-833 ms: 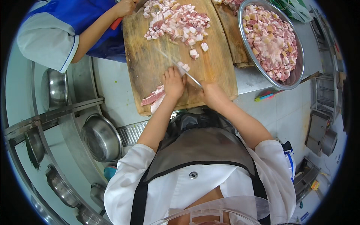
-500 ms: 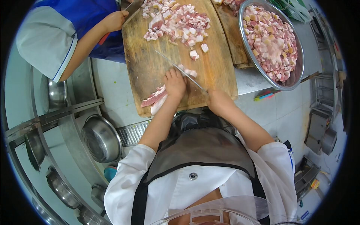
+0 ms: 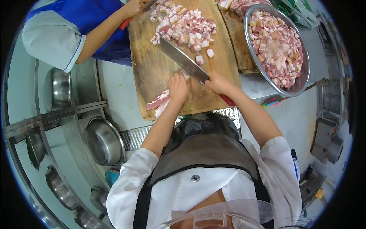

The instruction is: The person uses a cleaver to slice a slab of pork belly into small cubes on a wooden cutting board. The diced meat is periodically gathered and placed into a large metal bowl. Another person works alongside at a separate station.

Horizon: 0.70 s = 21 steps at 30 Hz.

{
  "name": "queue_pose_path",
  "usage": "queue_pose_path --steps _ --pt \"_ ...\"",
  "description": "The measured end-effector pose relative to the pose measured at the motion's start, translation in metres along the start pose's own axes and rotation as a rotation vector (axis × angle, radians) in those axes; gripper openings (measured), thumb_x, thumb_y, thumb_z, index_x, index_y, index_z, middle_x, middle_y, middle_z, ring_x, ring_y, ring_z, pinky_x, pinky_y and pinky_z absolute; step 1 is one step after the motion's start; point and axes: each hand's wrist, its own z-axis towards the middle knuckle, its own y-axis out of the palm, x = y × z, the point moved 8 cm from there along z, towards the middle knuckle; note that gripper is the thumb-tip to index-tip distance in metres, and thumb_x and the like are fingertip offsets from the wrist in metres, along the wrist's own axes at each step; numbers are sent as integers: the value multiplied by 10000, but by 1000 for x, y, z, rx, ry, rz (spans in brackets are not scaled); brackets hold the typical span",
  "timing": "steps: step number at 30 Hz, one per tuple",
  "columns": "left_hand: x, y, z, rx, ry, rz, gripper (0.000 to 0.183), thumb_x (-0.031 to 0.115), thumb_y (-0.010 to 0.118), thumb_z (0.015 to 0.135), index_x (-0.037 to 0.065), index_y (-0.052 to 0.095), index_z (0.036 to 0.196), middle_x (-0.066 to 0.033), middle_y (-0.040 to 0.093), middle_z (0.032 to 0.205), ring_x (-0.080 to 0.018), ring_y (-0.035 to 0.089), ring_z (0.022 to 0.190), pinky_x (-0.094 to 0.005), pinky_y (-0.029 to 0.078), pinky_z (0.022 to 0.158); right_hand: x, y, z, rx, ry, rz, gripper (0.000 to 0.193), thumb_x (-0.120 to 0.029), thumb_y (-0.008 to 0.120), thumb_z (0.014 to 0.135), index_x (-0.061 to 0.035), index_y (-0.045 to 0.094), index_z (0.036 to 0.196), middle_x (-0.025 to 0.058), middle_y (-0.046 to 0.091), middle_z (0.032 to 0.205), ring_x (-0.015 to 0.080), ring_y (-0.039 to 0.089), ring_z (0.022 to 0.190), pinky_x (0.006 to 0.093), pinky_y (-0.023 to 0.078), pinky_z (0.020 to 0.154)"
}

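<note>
On the wooden cutting board [image 3: 152, 65], my left hand [image 3: 179, 87] presses down on a strip of pork, fingers together; a pale end of the meat shows just past the fingertips. Another pink and white pork strip [image 3: 157, 102] lies beside my left wrist. My right hand [image 3: 218, 83] is closed round the red handle of a cleaver [image 3: 183, 60], whose broad blade slants away to the far left, its flat side showing. Beyond the blade lies a heap of diced pork [image 3: 194, 24], with a few loose cubes [image 3: 210, 52] at its near right.
A metal basin [image 3: 295, 91] full of diced pork stands right of the board. At the far left, a co-worker's hand [image 3: 134, 7] grips a knife over the board's edge. More meat [image 3: 248, 7] lies on a second board. Steel bowls [image 3: 103, 141] sit on the left racks.
My right hand has turned and shifted the cleaver, so its flat side shows instead of its thin edge. The cut pork by the blade has moved toward the heap. The co-worker's hand has moved farther away.
</note>
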Motion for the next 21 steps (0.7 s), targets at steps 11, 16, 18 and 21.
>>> queue_pose_path --steps 11,16,18,21 --pt "5 -1 1 113 31 33 561 235 624 746 -66 451 1188 -170 496 1007 -324 481 934 -410 393 838 -3 -6 -48 192 -45 -223 216 -140 576 773 45 610 879 271 614 794 410 614 757 461 493 677" --pt "4 4 0 88 39 64 505 245 622 740 -47 490 1130 -154 499 982 -312 480 926 -407 386 821 0 21 -51 108 15 -392 215 -160 590 774 27 631 872 263 621 832 403 617 800 468 495 723" --pt "0 18 -2 31 68 163 487 266 621 731 -25 512 1106 -134 499 948 -287 482 914 -391 380 804 -6 25 -44 82 74 -375 221 -162 587 771 22 633 886 257 624 844 395 619 824 467 490 740" --pt "15 6 -11 107 158 78 456 240 626 730 -11 513 1092 -131 497 960 -288 482 916 -396 382 795 2 19 -31 97 84 -283 230 -161 573 772 21 627 903 258 622 848 398 614 825 461 485 737"
